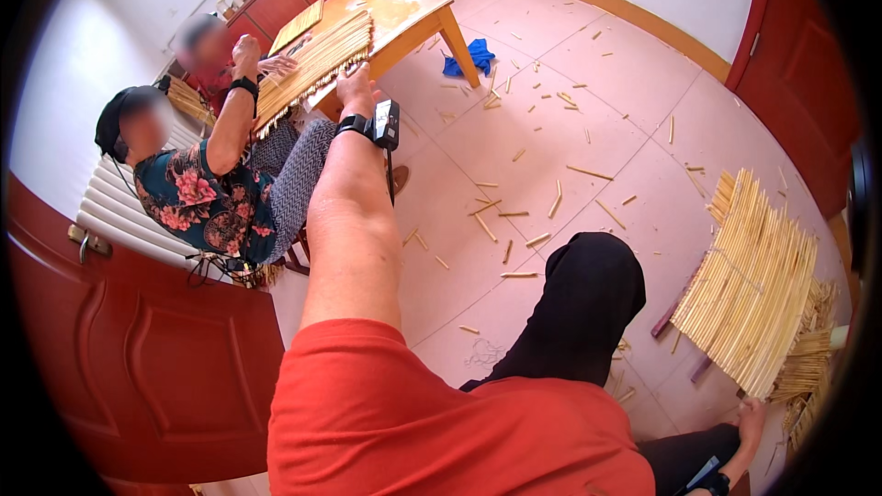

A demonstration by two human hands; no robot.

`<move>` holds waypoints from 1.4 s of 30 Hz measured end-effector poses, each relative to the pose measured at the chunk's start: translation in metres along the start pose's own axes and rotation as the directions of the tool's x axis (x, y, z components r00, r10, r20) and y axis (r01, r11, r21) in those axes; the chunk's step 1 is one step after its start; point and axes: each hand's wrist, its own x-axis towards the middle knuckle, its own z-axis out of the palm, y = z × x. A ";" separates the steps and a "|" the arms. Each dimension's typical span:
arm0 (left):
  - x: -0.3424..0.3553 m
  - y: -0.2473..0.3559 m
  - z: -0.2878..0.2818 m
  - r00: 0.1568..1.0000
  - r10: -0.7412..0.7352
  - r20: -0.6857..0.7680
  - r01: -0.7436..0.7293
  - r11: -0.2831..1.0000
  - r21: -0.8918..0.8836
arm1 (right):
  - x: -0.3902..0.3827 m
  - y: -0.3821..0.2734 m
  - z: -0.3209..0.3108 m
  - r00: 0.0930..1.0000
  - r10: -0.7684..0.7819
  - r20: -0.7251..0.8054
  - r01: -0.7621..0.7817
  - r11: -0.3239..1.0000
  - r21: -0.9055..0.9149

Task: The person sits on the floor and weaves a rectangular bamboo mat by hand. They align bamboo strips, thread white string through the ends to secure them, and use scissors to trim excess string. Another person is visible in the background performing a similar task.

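My left arm reaches far to the upper left. At its end my left hand (pixel 355 89) is closed at the near right corner of a straw mat (pixel 323 55), which lies slanted over the table's edge; its fingertips are partly hidden. Low at the right, my right hand (pixel 751 421) is closed on the bottom corner of a second straw mat (pixel 749 276) of pale stalks bound side by side. This mat stands tilted, its upper end uneven. Each of my wrists wears a dark band, the left one with a small box device (pixel 387 124).
Two people sit at the wooden table (pixel 404 14), one in a floral shirt (pixel 197 197), their hands at the first mat. Cut stalks (pixel 556 199) litter the tiled floor. A blue cloth (pixel 469 57) lies by a table leg. Bundled stalks (pixel 808 358) rest beside the second mat.
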 end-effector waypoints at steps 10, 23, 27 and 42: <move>-0.006 0.006 0.001 0.997 0.022 -0.080 -0.023 1.000 -0.007 | -0.001 0.003 0.001 0.999 -0.032 -0.041 0.033 0.999 0.009; 0.020 0.003 -0.018 0.913 0.305 -0.271 -0.281 0.952 0.124 | -0.004 -0.005 0.003 0.999 0.012 -0.044 -0.010 0.999 0.052; 0.026 -0.004 -0.035 0.966 0.223 -0.132 -0.206 0.970 0.130 | -0.001 -0.007 0.003 1.000 0.015 -0.014 -0.014 0.999 0.040; 0.051 0.024 -0.064 0.957 0.261 -0.128 -0.231 0.950 0.209 | 0.034 0.063 0.013 0.983 -0.124 -0.133 0.113 0.990 -0.087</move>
